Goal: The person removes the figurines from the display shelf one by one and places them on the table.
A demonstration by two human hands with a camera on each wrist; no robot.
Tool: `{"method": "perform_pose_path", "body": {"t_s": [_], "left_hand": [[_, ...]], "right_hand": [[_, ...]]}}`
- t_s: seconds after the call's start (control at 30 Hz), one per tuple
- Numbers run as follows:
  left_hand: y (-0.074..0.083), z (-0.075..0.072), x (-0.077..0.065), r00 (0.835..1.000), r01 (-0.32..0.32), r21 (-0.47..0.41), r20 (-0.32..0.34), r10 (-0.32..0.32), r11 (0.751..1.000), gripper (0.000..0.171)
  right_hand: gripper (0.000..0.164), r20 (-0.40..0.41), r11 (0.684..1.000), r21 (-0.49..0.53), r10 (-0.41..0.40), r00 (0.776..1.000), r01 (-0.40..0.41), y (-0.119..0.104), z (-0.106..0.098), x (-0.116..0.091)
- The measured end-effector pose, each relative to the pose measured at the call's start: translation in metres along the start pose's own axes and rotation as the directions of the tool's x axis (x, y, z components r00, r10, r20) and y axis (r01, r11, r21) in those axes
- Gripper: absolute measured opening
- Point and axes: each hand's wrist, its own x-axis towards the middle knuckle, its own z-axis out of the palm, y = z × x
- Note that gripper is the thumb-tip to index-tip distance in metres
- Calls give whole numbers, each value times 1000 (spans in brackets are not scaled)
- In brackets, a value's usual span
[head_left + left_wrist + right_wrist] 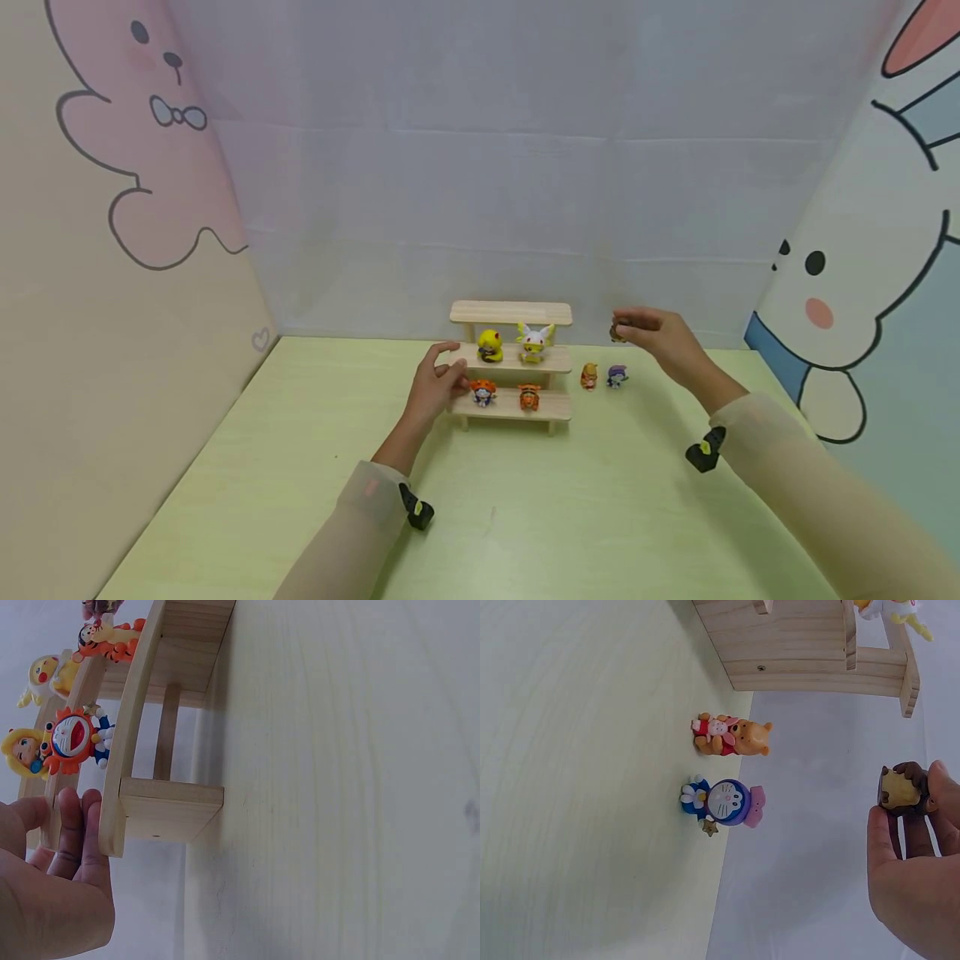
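Observation:
At the left end of a small wooden tiered shelf [512, 312], my left hand [435, 385] has its thumb and fingers around the end of the middle board. My right hand [660, 337] pinches a small brown figurine with a tan underside [901, 787], raised above the table to the right of the shelf. On the middle tier stand a yellow-haired figurine [490, 345] and a white-and-yellow eared figurine [534, 343]. The bottom tier bears an orange-hooded Doraemon figurine [73, 739] and an orange tiger figurine [109, 641].
Right of the shelf, a bear figurine [735, 736] and a purple-hooded Doraemon figurine [724, 801] stand on the pale table [570, 517]. A white curtain-like backdrop [510, 167] rises behind, with printed panels on both sides.

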Motion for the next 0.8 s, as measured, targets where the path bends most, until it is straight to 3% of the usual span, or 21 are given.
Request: {"method": "perform_pose_path", "body": {"t_s": [0.4,0.5,0.8], "left_hand": [[-2,-2,4,1000,16,-19,27,-16,1000,42],[5,-2,1,999,25,-13,45,-24,1000,43],[-4,-2,4,1000,5,0,19,-5,1000,41]], "right_hand": [[62,-22,1000,26,12,1000,-11,33,-10,-8],[62,-30,1000,20,18,999,-18,39,-12,-10],[65,-45,997,71,42,998,-39,52,-14,-16]]}}
